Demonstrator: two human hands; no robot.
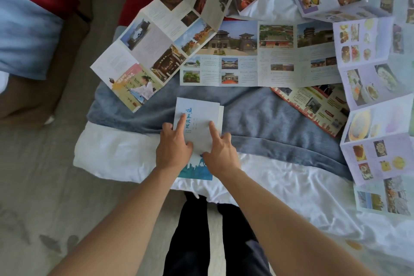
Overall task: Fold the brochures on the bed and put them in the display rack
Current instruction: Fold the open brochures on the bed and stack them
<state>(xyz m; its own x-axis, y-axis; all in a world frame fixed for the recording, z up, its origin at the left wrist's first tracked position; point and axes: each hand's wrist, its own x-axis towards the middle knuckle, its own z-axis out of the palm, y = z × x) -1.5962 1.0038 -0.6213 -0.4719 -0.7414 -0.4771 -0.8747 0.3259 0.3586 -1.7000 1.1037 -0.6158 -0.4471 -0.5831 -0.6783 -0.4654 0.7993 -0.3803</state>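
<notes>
I am looking down at my two bare arms reaching over the edge of a bed (125,159). Far left of my hands lies a blue and red cushion (29,29) on a brown seat. Up and left of my left hand (173,148) an unfolded brochure (161,36) fans out, waiting its turn. My left hand lies flat, fingers spread, forefinger pressing the left edge of the folded brochure (199,116) so the layers stay stacked; nothing is pinched. That brochure, white with blue lettering, rests on a grey blanket (268,114) because the flat cloth gives me something to crease against. My right hand (220,155), just beside the left, also presses flat with one finger extended, holding down the right side. Beyond both hands a wide temple brochure (257,54) lies open. Right of my right hand sit a red-bordered brochure (313,107) and a long food brochure (376,96), all still unfolded. The display rack is not in view.
</notes>
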